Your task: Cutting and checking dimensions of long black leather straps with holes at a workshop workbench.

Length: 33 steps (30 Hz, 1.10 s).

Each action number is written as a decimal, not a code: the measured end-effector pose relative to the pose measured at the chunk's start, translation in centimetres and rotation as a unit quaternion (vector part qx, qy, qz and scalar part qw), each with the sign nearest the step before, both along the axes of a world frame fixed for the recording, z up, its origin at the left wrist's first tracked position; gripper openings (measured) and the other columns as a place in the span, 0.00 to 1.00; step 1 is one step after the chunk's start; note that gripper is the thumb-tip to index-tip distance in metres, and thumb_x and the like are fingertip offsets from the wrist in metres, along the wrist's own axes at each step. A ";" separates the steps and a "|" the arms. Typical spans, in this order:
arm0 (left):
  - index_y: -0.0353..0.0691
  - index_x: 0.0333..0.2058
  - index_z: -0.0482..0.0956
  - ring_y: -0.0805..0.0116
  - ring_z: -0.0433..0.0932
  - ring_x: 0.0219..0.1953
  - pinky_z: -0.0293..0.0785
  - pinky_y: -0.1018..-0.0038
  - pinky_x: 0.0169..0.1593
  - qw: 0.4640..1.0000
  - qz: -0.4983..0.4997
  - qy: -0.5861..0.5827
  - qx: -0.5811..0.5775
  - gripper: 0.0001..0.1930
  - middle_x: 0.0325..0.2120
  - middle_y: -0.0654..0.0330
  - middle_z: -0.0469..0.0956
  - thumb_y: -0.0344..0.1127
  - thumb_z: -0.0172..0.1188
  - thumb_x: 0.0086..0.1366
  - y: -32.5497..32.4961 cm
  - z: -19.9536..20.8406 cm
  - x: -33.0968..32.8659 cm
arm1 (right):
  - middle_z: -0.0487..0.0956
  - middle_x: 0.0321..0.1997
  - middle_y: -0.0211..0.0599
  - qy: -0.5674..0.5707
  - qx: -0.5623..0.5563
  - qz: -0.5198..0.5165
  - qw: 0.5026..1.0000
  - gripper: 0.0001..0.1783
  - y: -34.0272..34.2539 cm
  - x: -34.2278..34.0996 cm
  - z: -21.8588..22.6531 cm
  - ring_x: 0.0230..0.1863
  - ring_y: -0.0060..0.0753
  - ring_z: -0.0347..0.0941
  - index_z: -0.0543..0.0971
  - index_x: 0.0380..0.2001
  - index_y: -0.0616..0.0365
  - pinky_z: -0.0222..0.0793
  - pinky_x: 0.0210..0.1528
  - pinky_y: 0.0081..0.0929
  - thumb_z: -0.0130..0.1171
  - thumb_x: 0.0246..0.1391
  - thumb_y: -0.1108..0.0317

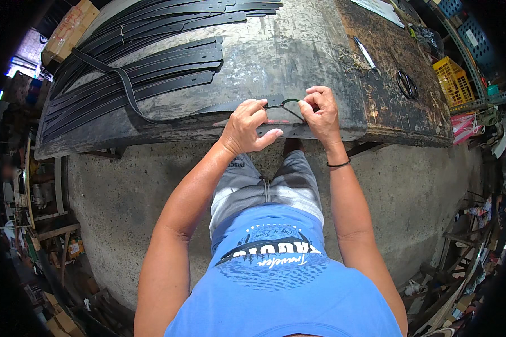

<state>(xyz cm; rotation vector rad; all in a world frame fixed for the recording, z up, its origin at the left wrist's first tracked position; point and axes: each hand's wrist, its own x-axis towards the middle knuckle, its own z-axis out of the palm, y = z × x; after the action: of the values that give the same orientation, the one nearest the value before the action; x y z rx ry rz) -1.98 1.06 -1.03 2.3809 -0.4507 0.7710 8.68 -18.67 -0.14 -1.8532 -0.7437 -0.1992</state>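
Note:
A long black belt strap (132, 95) curves down from the stacked straps and runs along the table's near edge, with pale stitching along it. My left hand (246, 124) has its fingers bent over the strap close to its right end, while the thumb sticks out toward me. Just right of that end, my right hand (321, 114) pinches a thin dark strip (293, 114), which bends in a small loop between the hands. Whether the strip is joined to the strap is too small to tell.
Several more black straps (177, 81) lie in piles at the table's left. The worn table (287, 62) has a rounded near edge. To the right are a marker pen (364, 52), scissors (406, 84) and a yellow crate (453, 81). A cardboard box (70, 31) stands far left.

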 end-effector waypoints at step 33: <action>0.43 0.48 0.69 0.51 0.70 0.47 0.65 0.60 0.52 0.990 0.130 0.052 -0.033 0.25 0.43 0.53 0.70 0.29 0.66 0.50 -0.8 -0.5 2.0 | 0.74 0.27 0.31 0.174 0.237 -0.052 0.954 0.10 0.5 1.4 -1.5 0.25 0.19 0.72 0.70 0.33 0.60 0.73 0.29 0.20 0.51 0.64 0.65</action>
<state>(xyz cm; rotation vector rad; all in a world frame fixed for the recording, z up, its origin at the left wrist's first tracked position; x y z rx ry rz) 0.04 0.30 -1.56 2.4318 -0.0691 0.7569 10.12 -18.19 -1.64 -1.4142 -0.3162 -0.1006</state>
